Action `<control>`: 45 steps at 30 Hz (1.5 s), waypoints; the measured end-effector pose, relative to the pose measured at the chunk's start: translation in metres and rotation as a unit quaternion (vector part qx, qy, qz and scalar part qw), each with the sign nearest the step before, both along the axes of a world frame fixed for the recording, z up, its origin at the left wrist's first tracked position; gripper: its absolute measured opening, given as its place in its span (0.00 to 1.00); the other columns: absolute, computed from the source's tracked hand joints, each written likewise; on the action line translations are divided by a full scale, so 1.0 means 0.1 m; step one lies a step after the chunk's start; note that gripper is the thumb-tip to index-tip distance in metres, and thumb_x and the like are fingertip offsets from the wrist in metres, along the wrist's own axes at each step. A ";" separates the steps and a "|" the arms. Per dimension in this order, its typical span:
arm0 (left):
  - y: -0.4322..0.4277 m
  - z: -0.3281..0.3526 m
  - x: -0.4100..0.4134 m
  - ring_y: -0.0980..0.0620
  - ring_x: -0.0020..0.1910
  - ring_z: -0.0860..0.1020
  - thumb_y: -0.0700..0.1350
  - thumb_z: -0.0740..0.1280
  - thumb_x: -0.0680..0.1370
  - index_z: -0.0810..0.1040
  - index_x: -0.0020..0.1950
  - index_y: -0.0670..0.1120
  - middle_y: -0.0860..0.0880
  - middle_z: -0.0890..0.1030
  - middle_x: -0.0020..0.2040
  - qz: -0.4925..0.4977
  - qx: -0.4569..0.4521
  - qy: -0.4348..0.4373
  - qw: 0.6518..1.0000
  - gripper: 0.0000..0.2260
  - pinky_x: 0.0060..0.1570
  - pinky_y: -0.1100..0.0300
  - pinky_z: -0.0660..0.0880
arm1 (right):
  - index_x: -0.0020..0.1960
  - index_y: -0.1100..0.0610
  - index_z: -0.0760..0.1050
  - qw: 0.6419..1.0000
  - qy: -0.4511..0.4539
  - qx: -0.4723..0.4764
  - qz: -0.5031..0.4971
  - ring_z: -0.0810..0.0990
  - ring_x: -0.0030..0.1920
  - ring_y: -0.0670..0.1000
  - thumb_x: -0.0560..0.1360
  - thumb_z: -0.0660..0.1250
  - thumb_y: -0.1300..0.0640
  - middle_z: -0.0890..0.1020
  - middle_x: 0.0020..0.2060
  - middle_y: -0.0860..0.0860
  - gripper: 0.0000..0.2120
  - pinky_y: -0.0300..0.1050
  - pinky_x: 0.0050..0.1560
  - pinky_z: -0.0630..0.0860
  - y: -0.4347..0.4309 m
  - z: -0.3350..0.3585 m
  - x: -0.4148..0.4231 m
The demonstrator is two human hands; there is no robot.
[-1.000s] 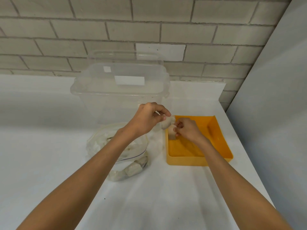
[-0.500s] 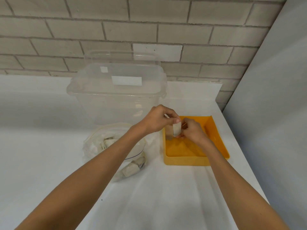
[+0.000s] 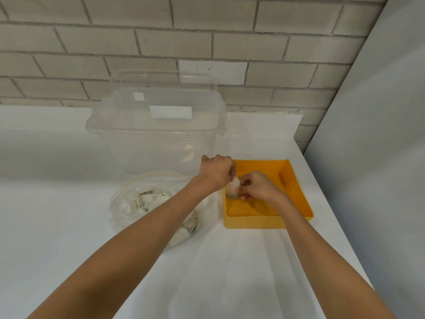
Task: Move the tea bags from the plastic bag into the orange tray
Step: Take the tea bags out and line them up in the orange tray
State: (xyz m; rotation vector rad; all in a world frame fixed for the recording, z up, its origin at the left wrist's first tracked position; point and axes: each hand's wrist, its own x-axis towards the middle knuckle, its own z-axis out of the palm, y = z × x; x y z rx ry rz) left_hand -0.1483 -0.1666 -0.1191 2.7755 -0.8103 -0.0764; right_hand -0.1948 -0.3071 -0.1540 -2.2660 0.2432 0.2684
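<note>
A pale tea bag hangs just inside the left side of the orange tray, low over its floor. My left hand pinches its top from above. My right hand pinches it from the right with curled fingers. To the left on the white table lies the open clear plastic bag with several tea bags inside; my left forearm crosses over its right part.
A large clear plastic container with a lid stands behind the bag and tray, against the brick wall. A grey panel closes off the right side. The table's right edge runs close beside the tray.
Both hands have carried the tea bag rightward and down, from above the tray's left rim to inside the tray.
</note>
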 end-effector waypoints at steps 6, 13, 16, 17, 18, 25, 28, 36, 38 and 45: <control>0.11 -0.11 0.00 0.44 0.57 0.75 0.34 0.64 0.75 0.76 0.60 0.47 0.45 0.74 0.58 0.045 -0.055 0.026 0.997 0.16 0.56 0.50 0.72 | 0.36 0.58 0.73 0.999 -0.036 -0.015 -0.032 0.82 0.29 0.51 0.74 0.68 0.66 0.83 0.33 0.60 0.10 0.39 0.33 0.79 0.10 -0.06 0.04; 0.17 -0.13 -0.05 0.42 0.55 0.76 0.31 0.63 0.73 0.75 0.62 0.44 0.42 0.74 0.58 0.050 -0.104 0.078 0.990 0.19 0.53 0.49 0.76 | 0.44 0.61 0.71 0.997 -0.044 0.014 -0.068 0.84 0.33 0.56 0.72 0.69 0.68 0.83 0.34 0.61 0.08 0.50 0.39 0.82 0.14 -0.04 0.03; 0.19 -0.08 -0.09 0.43 0.55 0.76 0.33 0.65 0.72 0.76 0.62 0.44 0.42 0.75 0.57 0.037 -0.122 0.066 0.990 0.18 0.55 0.48 0.75 | 0.46 0.61 0.70 0.997 -0.030 0.012 -0.073 0.83 0.32 0.54 0.72 0.71 0.68 0.82 0.34 0.58 0.10 0.50 0.39 0.82 0.12 -0.01 0.01; 0.20 -0.05 -0.10 0.43 0.55 0.76 0.34 0.66 0.73 0.76 0.61 0.44 0.42 0.76 0.57 0.030 -0.129 0.065 0.989 0.17 0.55 0.48 0.75 | 0.47 0.61 0.71 0.997 -0.027 0.005 -0.075 0.83 0.33 0.55 0.72 0.71 0.68 0.81 0.35 0.59 0.10 0.50 0.40 0.82 0.11 0.01 0.00; 0.22 -0.01 -0.12 0.44 0.54 0.76 0.36 0.67 0.73 0.76 0.61 0.44 0.43 0.76 0.57 0.024 -0.137 0.067 0.988 0.16 0.55 0.48 0.75 | 0.47 0.62 0.71 0.997 -0.028 -0.006 -0.075 0.83 0.33 0.55 0.72 0.71 0.68 0.81 0.37 0.59 0.09 0.49 0.39 0.82 0.10 0.03 -0.01; 0.63 0.41 -0.24 0.58 0.41 0.78 0.44 0.71 0.74 0.81 0.52 0.48 0.52 0.82 0.45 0.004 -0.213 0.123 0.969 0.07 0.46 0.68 0.73 | 0.43 0.62 0.77 0.986 -0.104 -0.129 -0.032 0.82 0.36 0.53 0.70 0.68 0.66 0.83 0.36 0.58 0.03 0.45 0.41 0.80 0.14 0.44 -0.01; 0.97 0.57 -0.29 0.65 0.36 0.77 0.46 0.72 0.75 0.82 0.49 0.49 0.54 0.82 0.41 0.021 -0.219 0.149 0.964 0.04 0.36 0.76 0.69 | 0.43 0.61 0.78 0.986 -0.135 -0.097 0.002 0.83 0.34 0.48 0.72 0.65 0.66 0.82 0.35 0.54 0.04 0.31 0.36 0.76 0.37 0.68 -0.05; 1.73 0.40 -0.27 0.55 0.40 0.80 0.35 0.67 0.74 0.81 0.41 0.53 0.52 0.83 0.41 0.079 -0.097 0.202 0.971 0.12 0.39 0.68 0.71 | 0.42 0.57 0.80 0.969 -0.126 -0.055 0.204 0.82 0.38 0.47 0.71 0.67 0.65 0.84 0.37 0.53 0.06 0.36 0.43 0.77 1.45 0.73 -0.13; 1.79 0.27 -0.26 0.52 0.42 0.80 0.35 0.66 0.73 0.78 0.39 0.55 0.51 0.83 0.42 0.086 -0.065 0.194 0.975 0.14 0.39 0.66 0.72 | 0.46 0.60 0.81 0.962 -0.101 -0.078 0.241 0.81 0.43 0.49 0.71 0.66 0.67 0.84 0.42 0.54 0.08 0.40 0.48 0.78 1.61 0.60 -0.09; 1.94 0.01 -0.42 0.51 0.59 0.74 0.57 0.74 0.68 0.71 0.65 0.50 0.53 0.75 0.60 0.098 0.033 0.262 0.960 0.29 0.61 0.54 0.73 | 0.72 0.51 0.64 0.894 0.081 -0.272 0.348 0.72 0.64 0.55 0.73 0.69 0.53 0.73 0.64 0.52 0.30 0.45 0.55 0.71 1.70 0.41 -0.05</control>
